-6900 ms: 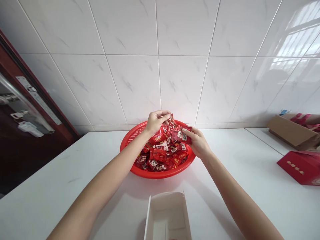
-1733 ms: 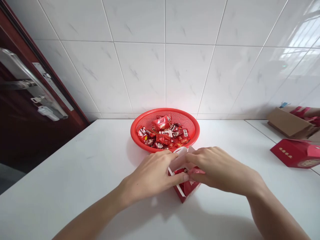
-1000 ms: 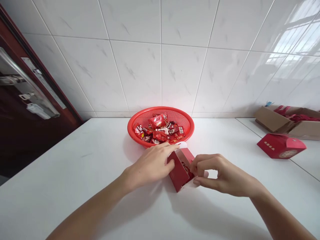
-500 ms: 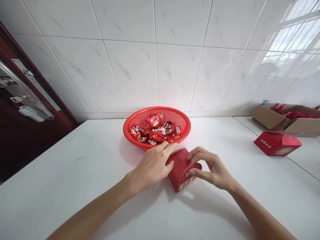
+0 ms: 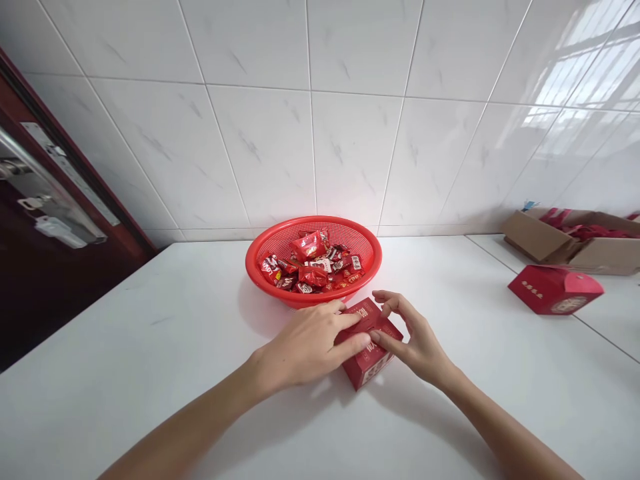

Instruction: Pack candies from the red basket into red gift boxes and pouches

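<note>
A small red cardboard candy box [image 5: 356,372] stands on the white counter in front of the basket, its top flaps folded down over it. My left hand [image 5: 307,343] holds the box from the left, its thumb and fingers lying on the top flaps. My right hand [image 5: 413,333] is bent over the box's right side, with the thumb on the top where the flaps meet and the fingers at the far right edge. Wrapped candies [image 5: 313,273] fill the bottom of a red plastic basket [image 5: 254,270] just behind the box.
At the right sits a second red box [image 5: 545,291], closed up. Behind it is an open brown carton [image 5: 607,257] with red pieces inside. A tiled wall [image 5: 360,153] backs the white counter [image 5: 125,347]. A dark red door [image 5: 60,253] with keys stands at the left.
The raised right flap of the box has been folded down onto the top. My left thumb has moved right onto the flaps, and my right thumb has shifted inward over the top.
</note>
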A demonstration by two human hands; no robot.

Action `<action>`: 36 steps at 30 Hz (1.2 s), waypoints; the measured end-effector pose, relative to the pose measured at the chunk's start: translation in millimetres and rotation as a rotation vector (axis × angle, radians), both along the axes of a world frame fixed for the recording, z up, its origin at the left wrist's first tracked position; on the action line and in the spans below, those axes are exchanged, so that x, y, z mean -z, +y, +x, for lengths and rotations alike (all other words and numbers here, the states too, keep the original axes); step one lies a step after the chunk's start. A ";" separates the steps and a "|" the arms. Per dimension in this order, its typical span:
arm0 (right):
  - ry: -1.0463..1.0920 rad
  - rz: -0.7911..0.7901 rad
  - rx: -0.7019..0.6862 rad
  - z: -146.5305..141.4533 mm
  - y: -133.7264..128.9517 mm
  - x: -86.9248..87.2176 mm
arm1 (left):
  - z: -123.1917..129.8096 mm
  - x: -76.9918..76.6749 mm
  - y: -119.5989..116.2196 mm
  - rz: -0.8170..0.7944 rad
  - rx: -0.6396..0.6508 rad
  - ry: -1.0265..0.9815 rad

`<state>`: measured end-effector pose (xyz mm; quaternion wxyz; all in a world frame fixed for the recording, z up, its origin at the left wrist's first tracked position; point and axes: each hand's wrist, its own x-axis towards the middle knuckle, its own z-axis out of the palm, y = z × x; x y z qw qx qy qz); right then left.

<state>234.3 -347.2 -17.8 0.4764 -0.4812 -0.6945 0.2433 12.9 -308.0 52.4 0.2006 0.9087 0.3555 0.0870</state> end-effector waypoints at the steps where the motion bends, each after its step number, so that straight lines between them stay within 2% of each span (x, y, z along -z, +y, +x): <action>1: -0.021 0.022 -0.002 -1.3 -0.3 0.7 | 0.4 0.2 -0.8 -0.007 -0.008 0.010; 7: -0.255 0.173 0.012 -5.9 -2.9 3.7 | 2.8 1.8 -3.4 -0.038 -0.049 0.008; 12: -0.483 0.163 0.074 -4.3 -11.7 -4.0 | 3.6 1.3 -1.8 -0.032 -0.075 0.010; 15: -0.545 0.132 0.068 -7.6 -18.3 -9.4 | 2.4 0.8 -0.9 -0.041 -0.073 0.001; 18: -0.609 0.176 0.043 -16.4 -23.4 -7.8 | 1.0 0.2 -0.2 -0.048 -0.070 -0.023; 22: -0.659 0.177 0.151 -28.0 -24.8 -1.9 | 0.9 -0.2 0.7 -0.027 -0.054 -0.048; 24: -0.643 0.154 0.196 -24.3 -19.6 -2.5 | 0.3 -0.4 1.3 -0.005 -0.057 -0.052; 26: -0.629 0.130 0.261 -7.4 -8.3 -5.6 | -1.8 -1.4 2.0 0.018 -0.068 -0.065; 28: -0.633 0.087 0.394 24.2 7.6 -9.0 | -5.2 -3.5 3.0 0.029 -0.080 -0.076; 32: -0.624 -0.056 0.740 114.2 35.4 -8.9 | -11.6 -8.6 5.2 0.017 -0.096 -0.067; 34: -0.644 -0.130 0.922 158.7 40.0 -4.0 | -13.3 -9.7 6.3 0.014 -0.100 -0.054; 36: -0.690 -0.115 1.071 194.9 38.6 3.4 | -14.1 -9.5 7.1 0.016 -0.101 -0.047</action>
